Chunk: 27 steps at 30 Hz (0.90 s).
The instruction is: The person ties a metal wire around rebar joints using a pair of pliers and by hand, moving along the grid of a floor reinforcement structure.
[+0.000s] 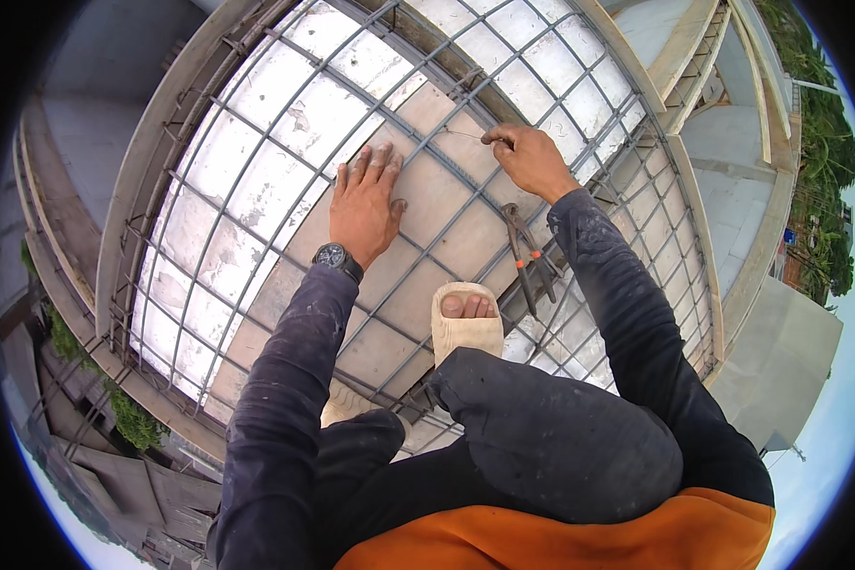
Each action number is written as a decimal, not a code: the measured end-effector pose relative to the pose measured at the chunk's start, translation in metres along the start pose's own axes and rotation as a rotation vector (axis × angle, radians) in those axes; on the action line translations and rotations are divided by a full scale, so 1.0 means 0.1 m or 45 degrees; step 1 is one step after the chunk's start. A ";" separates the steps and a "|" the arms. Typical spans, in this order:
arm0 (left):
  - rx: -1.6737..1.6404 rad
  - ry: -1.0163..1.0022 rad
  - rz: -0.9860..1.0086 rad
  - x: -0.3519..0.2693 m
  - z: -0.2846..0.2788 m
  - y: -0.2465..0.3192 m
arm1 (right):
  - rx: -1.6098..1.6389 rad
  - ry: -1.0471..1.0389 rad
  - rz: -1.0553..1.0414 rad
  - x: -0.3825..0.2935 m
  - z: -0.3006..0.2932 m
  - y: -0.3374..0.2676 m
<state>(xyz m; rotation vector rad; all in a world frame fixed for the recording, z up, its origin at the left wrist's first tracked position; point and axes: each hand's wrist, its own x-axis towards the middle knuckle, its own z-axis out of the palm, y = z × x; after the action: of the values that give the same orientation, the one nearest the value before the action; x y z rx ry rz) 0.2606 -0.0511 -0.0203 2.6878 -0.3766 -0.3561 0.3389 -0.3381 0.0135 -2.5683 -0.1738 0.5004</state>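
Note:
A grid of steel rebar [410,240] spreads before me over flat panels. My left hand [365,203], with a watch [335,256] on its wrist, is laid palm down on the grid with its fingers a little apart. It grips nothing. The fingertips of my right hand [531,158] pinch the end of a thin tie wire [463,133]. That wire reaches left to a bar near a rebar crossing. Below my right hand, a pair of end-cutting pincers [513,229] with orange bands on its handles rests on the grid.
My sandalled foot [468,313] stands on the mesh, close to the pincers. Timber form boards [139,164] edge the deck on the left, with long bars beside them. More form boards [684,192] line the right side. A tan panel [434,192] lies among whitish, worn panels [256,178].

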 end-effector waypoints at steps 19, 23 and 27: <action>0.285 -0.190 0.041 0.18 -0.19 0.00 | 0.133 -0.081 -0.036 0.22 0.08 -0.07; 0.285 -0.181 0.066 0.17 -0.14 -0.05 | 0.211 -0.195 0.152 0.30 0.17 -0.07; 0.284 -0.260 0.019 0.17 -0.16 0.00 | 0.264 -0.059 0.025 0.33 0.27 -0.02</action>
<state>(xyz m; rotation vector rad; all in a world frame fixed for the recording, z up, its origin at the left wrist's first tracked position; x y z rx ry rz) 0.2817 -0.0508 -0.0093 2.8710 -0.5243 -0.6210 0.3594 -0.3171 -0.0176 -2.3598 -0.1069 0.5549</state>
